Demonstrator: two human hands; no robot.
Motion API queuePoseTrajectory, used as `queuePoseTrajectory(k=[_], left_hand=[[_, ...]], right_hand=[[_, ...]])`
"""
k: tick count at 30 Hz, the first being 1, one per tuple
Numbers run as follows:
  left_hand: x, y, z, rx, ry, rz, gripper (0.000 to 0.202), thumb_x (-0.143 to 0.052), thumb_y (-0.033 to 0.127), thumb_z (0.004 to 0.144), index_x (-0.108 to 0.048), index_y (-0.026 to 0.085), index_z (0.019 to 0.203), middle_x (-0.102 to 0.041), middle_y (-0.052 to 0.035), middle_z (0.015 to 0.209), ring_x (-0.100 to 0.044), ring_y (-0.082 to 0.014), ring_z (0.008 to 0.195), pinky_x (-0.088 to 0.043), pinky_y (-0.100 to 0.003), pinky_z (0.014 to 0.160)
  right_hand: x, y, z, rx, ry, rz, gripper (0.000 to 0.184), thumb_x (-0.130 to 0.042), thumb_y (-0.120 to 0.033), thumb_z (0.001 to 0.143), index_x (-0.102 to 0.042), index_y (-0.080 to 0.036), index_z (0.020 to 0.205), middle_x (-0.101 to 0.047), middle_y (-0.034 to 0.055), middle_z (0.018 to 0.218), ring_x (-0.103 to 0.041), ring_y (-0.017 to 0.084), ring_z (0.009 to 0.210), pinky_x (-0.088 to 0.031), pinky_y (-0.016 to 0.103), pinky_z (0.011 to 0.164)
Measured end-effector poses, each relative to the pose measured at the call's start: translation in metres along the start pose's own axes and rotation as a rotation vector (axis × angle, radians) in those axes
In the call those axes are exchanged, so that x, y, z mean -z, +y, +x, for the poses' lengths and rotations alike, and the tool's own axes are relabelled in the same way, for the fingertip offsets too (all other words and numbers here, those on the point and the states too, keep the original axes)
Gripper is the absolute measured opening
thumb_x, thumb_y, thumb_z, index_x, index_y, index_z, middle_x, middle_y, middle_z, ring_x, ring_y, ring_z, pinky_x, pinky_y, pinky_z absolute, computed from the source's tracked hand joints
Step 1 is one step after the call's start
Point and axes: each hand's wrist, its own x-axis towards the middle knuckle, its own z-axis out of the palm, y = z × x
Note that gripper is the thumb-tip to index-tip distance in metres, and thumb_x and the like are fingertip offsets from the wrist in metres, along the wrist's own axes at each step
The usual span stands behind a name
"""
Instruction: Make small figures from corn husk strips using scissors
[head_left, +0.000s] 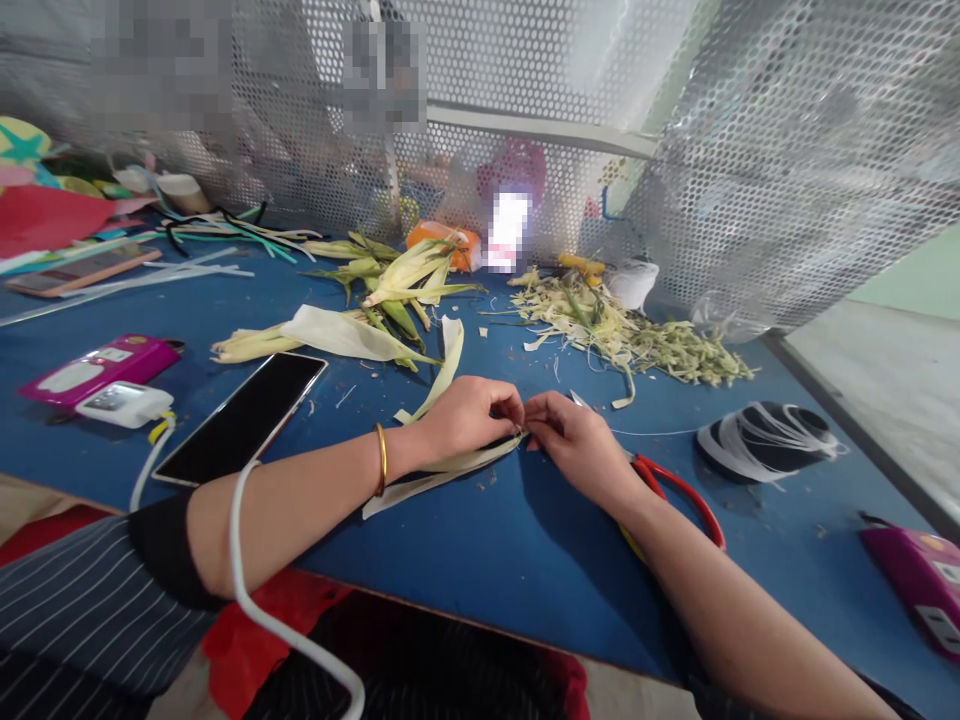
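My left hand (476,415) pinches the narrow end of a pale corn husk strip (450,470), which trails back to the left under the wrist. My right hand (574,440) meets it fingertip to fingertip, closed at the same end. White thread (656,433) runs from a black spool (772,440) on the right and passes behind my right hand; the fingers hide its end. Scissors with red handles (686,490) lie partly under my right wrist. Another curled husk strip (446,365) is just beyond my left hand.
Corn husks (375,290) are piled at the back, with shredded scraps (622,330) to their right. A black phone (247,415), a magenta box (105,370) and a white cable (244,560) lie left. Another magenta box (915,580) sits right. A perforated metal screen (525,70) stands behind.
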Motion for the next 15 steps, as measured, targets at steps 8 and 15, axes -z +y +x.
queuePoseTrajectory(k=[8,15], left_hand=[[-0.013,-0.001,-0.004,-0.289,0.179,0.385,0.01,-0.057,0.013,0.083,-0.064,0.02,0.084,-0.067,0.0011,0.078,-0.062,-0.0145,0.077,-0.042,-0.026,0.069],[-0.015,-0.002,-0.004,-0.324,0.235,0.345,0.009,-0.06,0.012,0.081,-0.063,0.02,0.082,-0.067,0.0027,0.076,-0.061,-0.0127,0.073,-0.042,-0.024,0.068]], right_hand=[[0.0,0.004,0.002,-0.043,0.021,0.105,0.01,-0.054,-0.022,0.079,-0.061,-0.022,0.086,-0.071,0.0004,0.077,-0.065,0.014,0.061,-0.051,0.026,0.059],[-0.003,0.005,0.004,-0.065,0.022,0.202,0.009,-0.061,-0.024,0.075,-0.062,-0.022,0.083,-0.069,-0.001,0.072,-0.064,0.013,0.06,-0.052,0.026,0.059]])
